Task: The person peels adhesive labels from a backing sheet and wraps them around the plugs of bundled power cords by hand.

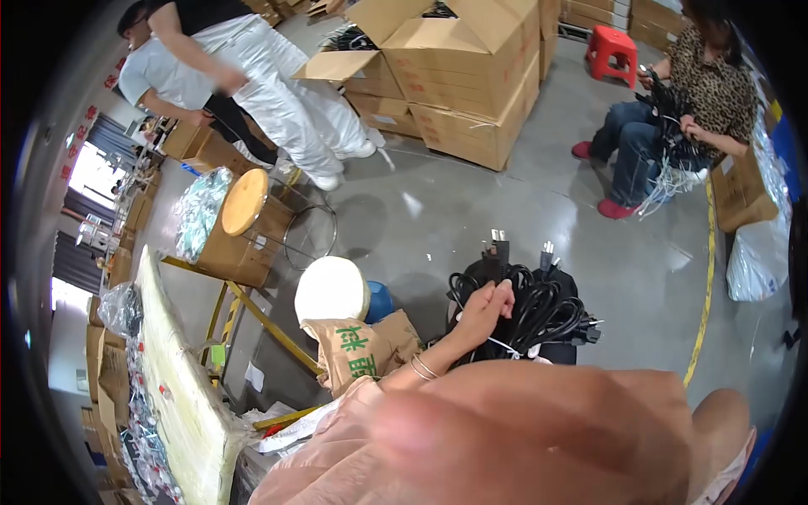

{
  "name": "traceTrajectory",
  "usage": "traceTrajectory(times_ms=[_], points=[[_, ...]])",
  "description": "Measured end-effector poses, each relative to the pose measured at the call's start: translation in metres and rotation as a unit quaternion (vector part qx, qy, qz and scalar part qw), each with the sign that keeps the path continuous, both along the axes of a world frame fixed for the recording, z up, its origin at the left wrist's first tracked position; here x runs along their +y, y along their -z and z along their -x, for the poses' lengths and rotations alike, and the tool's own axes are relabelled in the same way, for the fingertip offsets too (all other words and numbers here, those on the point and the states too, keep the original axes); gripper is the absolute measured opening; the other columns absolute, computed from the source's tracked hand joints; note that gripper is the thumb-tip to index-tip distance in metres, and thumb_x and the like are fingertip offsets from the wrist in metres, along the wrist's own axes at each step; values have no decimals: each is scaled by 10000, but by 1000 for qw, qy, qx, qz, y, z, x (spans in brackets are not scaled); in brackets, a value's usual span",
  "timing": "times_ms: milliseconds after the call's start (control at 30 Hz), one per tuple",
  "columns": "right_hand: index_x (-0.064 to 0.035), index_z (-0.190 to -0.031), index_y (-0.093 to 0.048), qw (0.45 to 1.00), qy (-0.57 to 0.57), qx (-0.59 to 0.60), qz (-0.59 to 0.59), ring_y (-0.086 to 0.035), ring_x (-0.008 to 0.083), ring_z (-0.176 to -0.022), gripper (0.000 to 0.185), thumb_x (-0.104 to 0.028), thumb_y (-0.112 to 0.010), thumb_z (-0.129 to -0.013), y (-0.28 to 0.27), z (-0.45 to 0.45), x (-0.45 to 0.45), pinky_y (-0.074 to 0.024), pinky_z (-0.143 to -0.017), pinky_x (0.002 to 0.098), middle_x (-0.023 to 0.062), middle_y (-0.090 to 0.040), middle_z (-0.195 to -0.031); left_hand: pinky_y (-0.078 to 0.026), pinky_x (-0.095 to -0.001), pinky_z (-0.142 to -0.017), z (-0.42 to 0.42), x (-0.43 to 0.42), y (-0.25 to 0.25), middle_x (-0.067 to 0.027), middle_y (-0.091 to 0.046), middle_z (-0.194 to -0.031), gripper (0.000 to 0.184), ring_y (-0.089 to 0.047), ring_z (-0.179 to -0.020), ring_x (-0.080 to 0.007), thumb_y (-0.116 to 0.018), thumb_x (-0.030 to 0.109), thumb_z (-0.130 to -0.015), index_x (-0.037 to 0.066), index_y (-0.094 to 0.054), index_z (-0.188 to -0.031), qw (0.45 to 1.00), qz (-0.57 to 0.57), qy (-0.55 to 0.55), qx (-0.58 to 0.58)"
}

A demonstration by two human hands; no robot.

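Bundled black power cords (547,307) with pronged plugs lie in a heap on my lap. My left hand (486,313), with bracelets at its wrist, is closed at the near left side of the heap, its fingers curled against a cord. A plug (500,248) stands up just beyond these fingers. A white tie (503,346) shows beside the hand, around part of the cords. My right hand (539,429) is raised very close to the camera, large and blurred. Its fingers are smeared, and whether it holds anything is not visible.
A brown paper sack (362,349) and a white round stool top (332,290) are at the left. Beyond them are a wooden stool (245,202) and stacked cartons (467,67). A seated person (703,93) holds cords at the right; two people stand at the back left.
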State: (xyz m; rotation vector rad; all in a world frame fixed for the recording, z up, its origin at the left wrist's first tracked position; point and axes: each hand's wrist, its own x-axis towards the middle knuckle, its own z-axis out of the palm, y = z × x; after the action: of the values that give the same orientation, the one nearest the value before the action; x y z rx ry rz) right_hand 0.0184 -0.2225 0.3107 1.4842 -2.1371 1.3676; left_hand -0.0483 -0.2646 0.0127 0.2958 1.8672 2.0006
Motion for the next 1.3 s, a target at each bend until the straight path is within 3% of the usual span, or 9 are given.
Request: traceTrajectory(times_ms=[133,200,267,367,400,533,800,1133,1300], points=[[-11,-863,-565,999,-36,8,5,-548,251,-882,267,-187,-648,-680,-7,2,-11,-471,-738,316,123,-542,-928,-410,-216,-623,-1,1,7,-14,-516,-644,401,-500,-618,-80,-395,324,-991,27,-518,-750,999,33,-16,-7],[-11,-856,-565,998,-63,12,7,-548,250,-880,263,-186,-645,-677,-10,3,-18,-471,-736,315,123,-542,-924,-407,-218,-619,1,0,15,-16,-511,-636,405,-501,-613,-84,-403,324,-989,25,-519,-741,999,26,-12,45],[-12,-849,-565,997,-73,2,6,-547,249,-878,258,-185,-643,-674,-10,1,-20,-471,-733,313,123,-542,-920,-402,-228,-617,0,0,-7,-24,-515,-622,421,-509,-603,-95,-397,308,-989,27,-519,-700,999,27,-19,7],[-13,-840,-565,999,-45,-24,-12,-546,248,-874,252,-184,-639,-670,-7,-3,-9,-471,-729,311,124,-542,-913,-409,-236,-627,2,2,3,-29,-532,-620,424,-517,-611,-91,-399,305,-987,26,-527,-695,997,44,-30,55],[-13,-836,-565,999,-23,-41,-18,-546,247,-873,250,-184,-637,-668,-4,-6,-3,-470,-728,310,124,-543,-911,-408,-233,-624,0,2,4,-23,-528,-633,418,-511,-612,-88,-397,303,-988,28,-529,-703,998,52,-23,0],[-15,-823,-565,996,7,-90,-27,-545,246,-869,242,-183,-632,-663,1,-13,6,-470,-723,307,124,-543,-902,-419,-225,-596,0,2,-1,-22,-516,-613,401,-508,-584,-84,-417,329,-984,22,-517,-747,999,20,-25,9],[-17,-796,-566,994,-39,-76,-61,-543,242,-861,226,-180,-622,-651,-6,-5,-7,-469,-713,302,125,-544,-884,-417,-231,-626,3,-4,3,-18,-522,-617,422,-507,-605,-92,-394,311,-991,20,-521,-712,999,24,-18,24],[-20,-763,-566,980,25,-151,-123,-540,238,-850,206,-177,-608,-636,0,-19,19,-468,-700,295,126,-545,-862,-411,-235,-601,-3,2,-5,-13,-487,-613,395,-487,-588,-89,-414,311,-985,23,-513,-734,999,-15,-35,-3],[-22,-747,-566,974,34,-168,-149,-539,235,-845,197,-176,-602,-629,1,-20,26,-468,-693,291,127,-546,-851,-424,-230,-611,0,-2,6,-26,-517,-611,395,-515,-587,-100,-428,317,-975,19,-518,-734,998,32,-42,20]])
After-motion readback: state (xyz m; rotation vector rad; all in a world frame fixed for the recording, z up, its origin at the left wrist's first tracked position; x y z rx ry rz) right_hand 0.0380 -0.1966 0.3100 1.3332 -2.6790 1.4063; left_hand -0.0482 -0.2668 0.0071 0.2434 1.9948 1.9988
